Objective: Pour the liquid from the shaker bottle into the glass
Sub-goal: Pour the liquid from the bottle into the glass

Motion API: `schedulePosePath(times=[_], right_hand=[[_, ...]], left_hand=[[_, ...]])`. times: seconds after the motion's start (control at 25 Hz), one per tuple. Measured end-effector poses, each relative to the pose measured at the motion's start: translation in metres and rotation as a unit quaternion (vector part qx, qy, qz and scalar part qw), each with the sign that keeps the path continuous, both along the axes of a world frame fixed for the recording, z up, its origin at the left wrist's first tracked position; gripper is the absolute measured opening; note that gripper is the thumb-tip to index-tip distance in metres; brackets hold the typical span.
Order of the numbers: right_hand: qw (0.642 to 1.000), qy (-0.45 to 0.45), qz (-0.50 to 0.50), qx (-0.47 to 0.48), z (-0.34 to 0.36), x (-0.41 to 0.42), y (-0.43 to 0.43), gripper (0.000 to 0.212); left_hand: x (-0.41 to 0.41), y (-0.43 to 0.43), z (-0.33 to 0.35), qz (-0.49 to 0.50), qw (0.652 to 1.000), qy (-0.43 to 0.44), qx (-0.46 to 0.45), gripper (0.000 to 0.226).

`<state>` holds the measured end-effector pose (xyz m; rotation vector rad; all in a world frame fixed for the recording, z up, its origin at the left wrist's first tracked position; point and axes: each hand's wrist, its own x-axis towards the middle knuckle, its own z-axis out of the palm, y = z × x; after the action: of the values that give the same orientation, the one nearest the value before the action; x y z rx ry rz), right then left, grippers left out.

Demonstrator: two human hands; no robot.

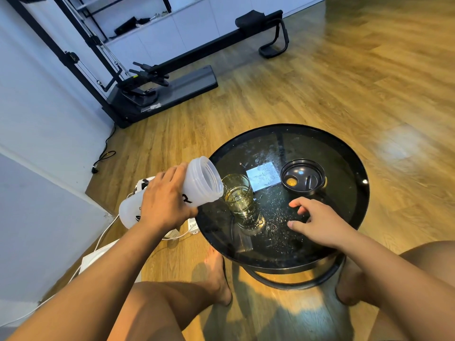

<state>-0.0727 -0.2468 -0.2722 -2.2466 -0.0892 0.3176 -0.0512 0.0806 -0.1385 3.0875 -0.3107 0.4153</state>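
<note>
Here we see the left hand (163, 200) with its grip closed around a frosted white bottle (172, 190), which is tipped over so its wide open mouth sits just above the near-left rim of the glass (240, 201). The glass stands upright on the round black worktop (349, 166), toward its left edge, and holds yellowish liquid (237, 203); a thin stream runs from the bottle's lip into it. The body of the bottle reaches out past the worktop's left edge, over the wooden floor (332, 89). To the right of the glass, the right hand (317, 223) hovers over the worktop with its fingers spread and loosely curled, its grip holding nothing, and we cannot tell whether the fingertips touch the surface. Behind the hand and to the right of the glass lies the black lid (302, 178), upside down, with a yellow spot inside it. Droplets speckle the worktop around the glass. A bare foot (216, 276) rests on the floor below the glass, by the worktop's base.
</note>
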Motion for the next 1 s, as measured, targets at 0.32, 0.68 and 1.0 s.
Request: schedulePosePath(times=[0.32,0.68,1.0], right_hand=[[1.0,-0.004,-0.002,0.002,-0.0016,0.0005,-0.0002,0.044],[1.0,-0.005,-0.004,0.004,-0.0043,0.0017,0.0004,0.045],[1.0,-0.002,-0.003,0.003,-0.0044,0.0026,0.0,0.046]], left_hand=[[0.0006,-0.0001,0.0001,0.001,1.0,0.003,0.002,0.105],[0.0031,-0.001,0.0025,0.003,1.0,0.004,0.009,0.104],[0.0028,-0.0029,0.0034,0.003,1.0,0.009,0.002,0.104]])
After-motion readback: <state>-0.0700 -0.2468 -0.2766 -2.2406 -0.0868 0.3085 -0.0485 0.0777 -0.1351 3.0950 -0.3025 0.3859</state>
